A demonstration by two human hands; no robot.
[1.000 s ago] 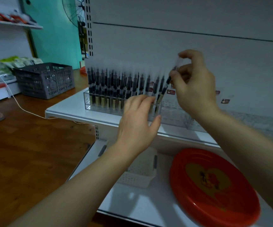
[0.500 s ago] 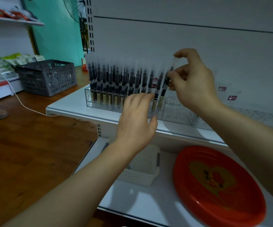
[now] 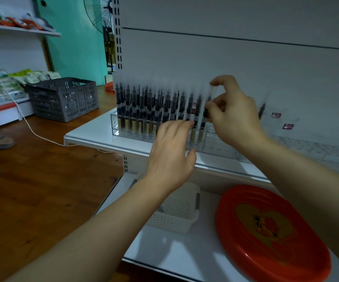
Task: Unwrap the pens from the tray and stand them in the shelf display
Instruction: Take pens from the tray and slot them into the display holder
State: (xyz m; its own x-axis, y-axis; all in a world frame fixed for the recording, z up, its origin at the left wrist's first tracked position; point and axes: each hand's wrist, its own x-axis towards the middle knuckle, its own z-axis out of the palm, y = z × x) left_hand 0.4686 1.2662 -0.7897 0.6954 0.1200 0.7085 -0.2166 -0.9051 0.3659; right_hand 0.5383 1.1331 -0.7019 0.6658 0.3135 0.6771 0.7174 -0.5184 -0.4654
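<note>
Head view: right hand [image 3: 233, 117] grip pinches a pen [image 3: 206, 112] upright at the right end of the pen row in the clear acrylic display [image 3: 114, 124] on the upper shelf [image 3: 89, 137]. Left hand [image 3: 171, 157] grip released, fingers straight at the display front. Red tray [image 3: 270, 231] lies on the lower shelf.

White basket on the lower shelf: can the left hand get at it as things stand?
Probably yes. The left hand is open, holds nothing and hovers just above the white basket, whose open top looks unobstructed.
</note>
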